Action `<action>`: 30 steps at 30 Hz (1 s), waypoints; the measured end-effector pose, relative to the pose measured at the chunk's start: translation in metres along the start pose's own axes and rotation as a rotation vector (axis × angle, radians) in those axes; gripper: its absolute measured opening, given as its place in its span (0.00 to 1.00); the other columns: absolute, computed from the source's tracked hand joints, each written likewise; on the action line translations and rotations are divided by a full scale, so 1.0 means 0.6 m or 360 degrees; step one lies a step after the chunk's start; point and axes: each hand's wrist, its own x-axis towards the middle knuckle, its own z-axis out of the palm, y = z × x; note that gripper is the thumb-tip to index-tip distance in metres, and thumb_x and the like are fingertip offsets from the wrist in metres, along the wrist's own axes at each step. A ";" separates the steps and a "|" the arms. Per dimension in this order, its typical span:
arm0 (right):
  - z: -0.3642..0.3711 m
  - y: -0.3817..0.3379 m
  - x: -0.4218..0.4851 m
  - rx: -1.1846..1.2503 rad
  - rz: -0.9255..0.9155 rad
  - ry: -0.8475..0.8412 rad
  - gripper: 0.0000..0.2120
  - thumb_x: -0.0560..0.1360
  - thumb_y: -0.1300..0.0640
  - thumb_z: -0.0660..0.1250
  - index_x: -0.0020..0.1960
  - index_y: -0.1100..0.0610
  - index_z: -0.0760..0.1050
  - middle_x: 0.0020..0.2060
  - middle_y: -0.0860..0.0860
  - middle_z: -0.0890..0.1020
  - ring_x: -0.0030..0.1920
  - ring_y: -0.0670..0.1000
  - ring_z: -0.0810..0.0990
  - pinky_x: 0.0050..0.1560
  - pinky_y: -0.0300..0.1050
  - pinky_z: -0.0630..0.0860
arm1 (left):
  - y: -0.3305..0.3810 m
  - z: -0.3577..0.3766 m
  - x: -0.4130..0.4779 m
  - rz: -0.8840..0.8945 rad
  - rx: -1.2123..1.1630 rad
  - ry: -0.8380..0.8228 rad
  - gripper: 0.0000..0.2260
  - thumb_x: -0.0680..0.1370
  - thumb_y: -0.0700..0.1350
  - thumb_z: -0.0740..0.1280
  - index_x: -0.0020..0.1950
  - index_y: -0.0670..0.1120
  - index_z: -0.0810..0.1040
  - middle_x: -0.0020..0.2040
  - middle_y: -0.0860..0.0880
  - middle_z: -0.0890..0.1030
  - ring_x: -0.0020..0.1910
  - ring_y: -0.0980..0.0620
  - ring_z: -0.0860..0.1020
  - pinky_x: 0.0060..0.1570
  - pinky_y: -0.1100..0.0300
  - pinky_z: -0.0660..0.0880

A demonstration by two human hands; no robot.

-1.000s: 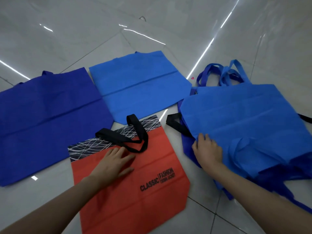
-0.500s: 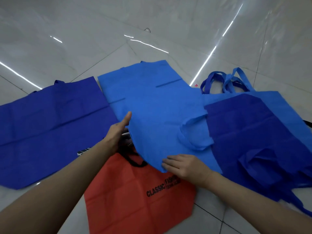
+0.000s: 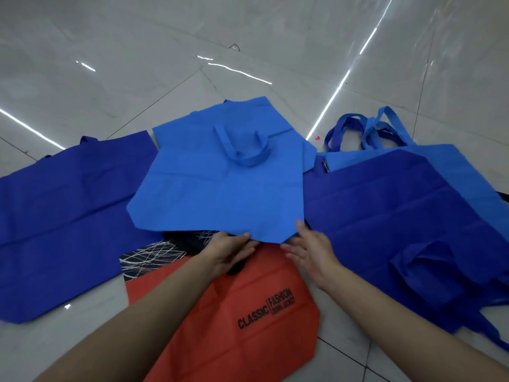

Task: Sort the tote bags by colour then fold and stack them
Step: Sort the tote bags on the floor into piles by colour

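A light blue tote bag (image 3: 220, 194) lies flat in the middle on top of another light blue bag (image 3: 248, 111), its handle (image 3: 245, 155) looped on top. My left hand (image 3: 228, 252) reaches its near edge with straight fingers touching the fabric. At the bag's near right corner is my right hand (image 3: 305, 249), fingers spread and thumb against the edge. A red tote bag (image 3: 234, 326) with a black patterned band lies under both hands. One dark blue bag (image 3: 63, 221) is spread out on the left.
On the right is a pile with a dark blue bag (image 3: 399, 216) on top and a light blue bag (image 3: 468, 172) beneath it, handles (image 3: 366, 128) pointing away. Glossy white floor tiles (image 3: 248, 37) surround everything.
The light blue bag came off the right pile and now lies on the middle light blue bag. Both hands moved to its near edge. A dark blue bag now tops the right pile.
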 end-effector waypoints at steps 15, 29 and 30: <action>0.000 -0.091 0.141 -0.1136 -0.0764 0.0675 0.23 0.78 0.52 0.63 0.69 0.60 0.64 0.64 0.55 0.71 0.62 0.55 0.72 0.57 0.48 0.71 | 0.067 -0.114 0.094 0.0675 0.3068 0.0359 0.24 0.81 0.61 0.42 0.77 0.58 0.49 0.78 0.51 0.44 0.76 0.42 0.42 0.70 0.39 0.44; -0.104 0.036 0.094 -0.1810 -0.1413 0.0960 0.15 0.81 0.55 0.58 0.56 0.64 0.77 0.41 0.57 0.84 0.40 0.57 0.83 0.33 0.45 0.76 | 0.111 -0.056 0.168 0.0792 0.2594 0.0353 0.23 0.80 0.61 0.51 0.74 0.56 0.63 0.78 0.50 0.53 0.76 0.44 0.48 0.71 0.43 0.49; -0.106 0.026 0.089 -0.1765 -0.1508 0.1012 0.18 0.82 0.53 0.54 0.54 0.64 0.78 0.37 0.56 0.83 0.34 0.54 0.82 0.29 0.41 0.73 | 0.111 -0.060 0.167 0.0791 0.2593 0.0322 0.23 0.80 0.62 0.50 0.73 0.56 0.65 0.77 0.50 0.54 0.76 0.44 0.49 0.71 0.43 0.50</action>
